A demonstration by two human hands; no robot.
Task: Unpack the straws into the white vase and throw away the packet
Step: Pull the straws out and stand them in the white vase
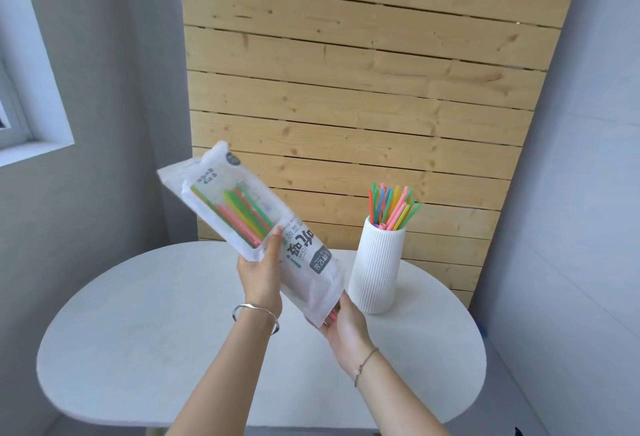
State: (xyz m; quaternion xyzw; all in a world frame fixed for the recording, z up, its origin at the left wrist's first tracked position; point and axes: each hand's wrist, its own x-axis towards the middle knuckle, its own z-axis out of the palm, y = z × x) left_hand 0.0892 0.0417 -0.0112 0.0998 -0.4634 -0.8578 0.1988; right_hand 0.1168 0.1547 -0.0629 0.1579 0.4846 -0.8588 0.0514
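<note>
Packet [263, 234] is up in the air over the white bench [156, 324], tilted, left of the white vase [377, 269]. Left hand [261, 274] is wrapped around its mid edge; right hand [341, 323] is cupped at the low open end, where pink straw tips poke out. The film is thin, crinkly and slick, probably very light, so grip the edges, not the middle. Straws in packet [239, 214] are stiff, smooth plastic, likely to slide. The ribbed vase already holds straws [391, 208].
</note>
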